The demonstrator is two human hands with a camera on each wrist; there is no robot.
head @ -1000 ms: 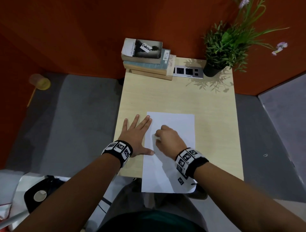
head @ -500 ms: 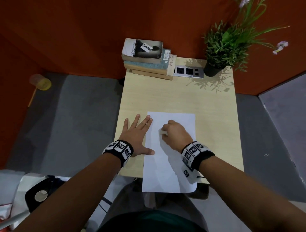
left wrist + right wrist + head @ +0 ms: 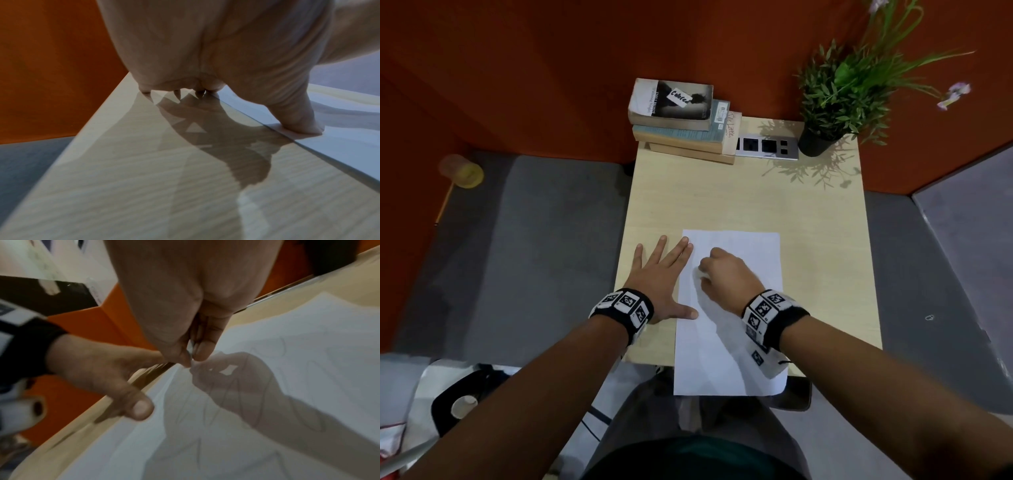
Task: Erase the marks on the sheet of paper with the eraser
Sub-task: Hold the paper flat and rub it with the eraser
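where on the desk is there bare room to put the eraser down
Bare wood lies between the sheet of paper and the books, and along the desk's right edge beside the sheet. It is crowded at the back by the books, socket panel and plant pot, and left of the sheet under the left hand.

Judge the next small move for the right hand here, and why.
Probably rub the eraser toward the wrist: the right hand pinches it at the sheet, faint pencil lines remain there, and the left hand pins the sheet's edge.

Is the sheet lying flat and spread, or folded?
Spread flat: the sheet of paper lies unfolded on the desk, left hand pressing its edge.
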